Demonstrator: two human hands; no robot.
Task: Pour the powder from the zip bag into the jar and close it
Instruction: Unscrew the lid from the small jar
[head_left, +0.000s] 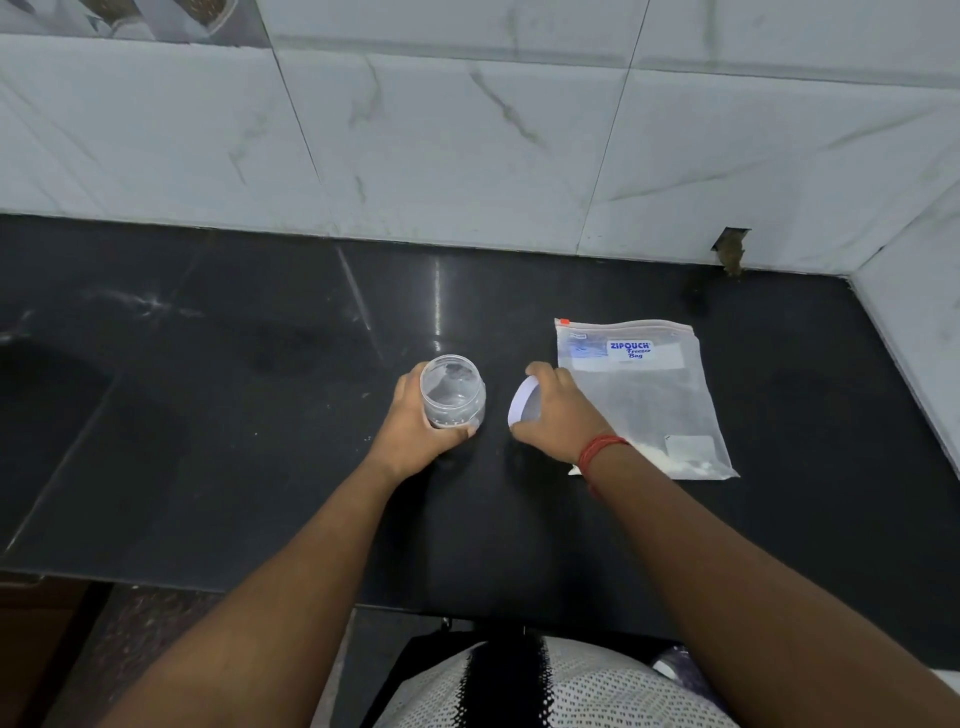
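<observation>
I judge this to be the opening step: the jar (453, 392) stands uncapped on the dark desk (208, 415) at the centre of the frame, and the pour is not yet begun. My left hand (415, 431) wraps the jar from the near-left side, its fingers (470, 430) curled round the base and pressed against the clear wall, steadying it upright. The jar looks empty.

My right hand (556, 415) sits just right of the jar and holds the white lid (524, 405), tilted on edge with its hollow side facing the jar. The thumb and fingers close on its rim; the fingertips on the far side are hidden behind the lid, so I cannot tell exactly how they sit.

The bag (644, 395) lies flat on the desk at the centre right of the frame, just beyond the right hand, whose back overlaps its left edge. Its zip runs along the far edge and appears sealed. The powder (691, 465) is gathered in the near corner, close to my right wrist.

Next I would need to put the lid down somewhere clear, free the right hand, take the bag and open its zip before tipping it over the jar mouth.
</observation>
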